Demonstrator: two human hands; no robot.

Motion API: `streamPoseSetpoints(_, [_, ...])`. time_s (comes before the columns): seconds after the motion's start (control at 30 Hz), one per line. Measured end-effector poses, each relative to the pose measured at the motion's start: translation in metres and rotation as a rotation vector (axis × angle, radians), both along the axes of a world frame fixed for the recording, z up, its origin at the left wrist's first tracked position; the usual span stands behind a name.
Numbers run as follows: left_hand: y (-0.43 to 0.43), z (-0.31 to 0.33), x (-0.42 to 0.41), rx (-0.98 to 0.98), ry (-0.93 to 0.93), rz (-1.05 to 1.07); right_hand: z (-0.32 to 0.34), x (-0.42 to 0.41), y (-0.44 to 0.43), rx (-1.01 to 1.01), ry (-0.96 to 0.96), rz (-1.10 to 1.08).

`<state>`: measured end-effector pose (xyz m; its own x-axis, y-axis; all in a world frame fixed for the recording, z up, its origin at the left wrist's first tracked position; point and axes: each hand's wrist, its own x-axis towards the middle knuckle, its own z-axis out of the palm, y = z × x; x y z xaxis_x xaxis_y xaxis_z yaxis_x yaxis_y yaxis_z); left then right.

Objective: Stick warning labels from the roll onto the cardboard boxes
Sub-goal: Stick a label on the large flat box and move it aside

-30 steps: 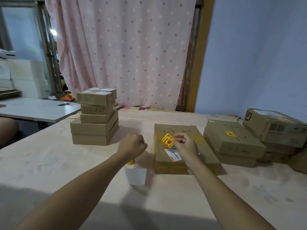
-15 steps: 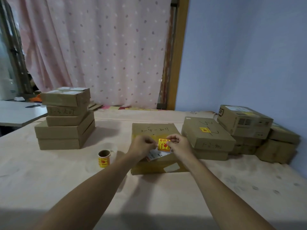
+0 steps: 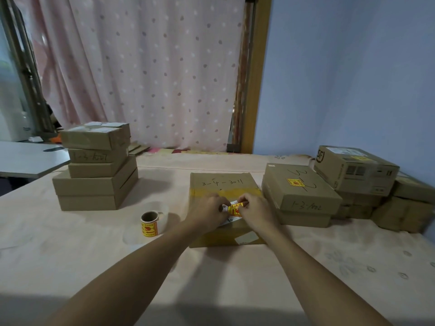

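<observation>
Across the pale table point(image 3: 70, 243) the boxes fall into three groups: an unlabelled stack point(image 3: 94, 184) at the left, a pile at the right whose front box point(image 3: 299, 191) already carries a yellow sticker point(image 3: 295, 182), and between them the box marked 3-4-3011 point(image 3: 221, 182), which is the one in hand. Just left of it the label roll point(image 3: 150, 223) stands on end, untouched. A second ago the left hand point(image 3: 207, 211) was down at the roll; it has since come across to join the right hand point(image 3: 256, 209). Both now sit low over the middle of the box top, fingers curled, each pinching one end of the warning label point(image 3: 235, 208). The label is stretched between them, over a white shipping slip, at or just above the cardboard. I judge the peeling finished and the sticking under way; it probably still needs pressing flat.
</observation>
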<state>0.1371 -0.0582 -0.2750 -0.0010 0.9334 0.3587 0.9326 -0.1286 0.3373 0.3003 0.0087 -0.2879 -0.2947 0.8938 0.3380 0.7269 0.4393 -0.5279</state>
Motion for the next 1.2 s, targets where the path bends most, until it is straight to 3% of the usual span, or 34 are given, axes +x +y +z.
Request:
streamPoseSetpoints(0.23, [-0.002, -0.001, 0.001, 0.001, 0.104, 0.007, 0.001, 0.008, -0.007, 0.124, -0.172, -0.03])
streamPoseSetpoints(0.4, [-0.005, -0.008, -0.025, 0.061, -0.018, 0.258, 0.005, 0.025, -0.01, 0.096, -0.122, -0.211])
streamPoseSetpoints(0.57, [-0.019, -0.003, -0.034, -0.122, -0.317, 0.458, 0.004, 0.038, -0.016, -0.022, -0.009, -0.379])
streamPoseSetpoints(0.7, [-0.031, -0.003, -0.033, -0.284, -0.491, 0.457, -0.002, 0.044, -0.024, -0.282, 0.21, -0.417])
streamPoseSetpoints(0.8, [-0.037, -0.003, -0.03, -0.325, -0.669, 0.466, -0.005, 0.044, -0.029, -0.351, 0.309, -0.36])
streamPoseSetpoints(0.97, [-0.044, 0.002, -0.031, -0.172, -0.753, 0.582, 0.008, 0.035, -0.043, -0.313, 0.365, -0.256])
streamPoseSetpoints(1.2, [-0.043, 0.034, -0.025, 0.18, -0.892, 0.543, 0.045, 0.027, -0.045, -0.134, 0.603, -0.158])
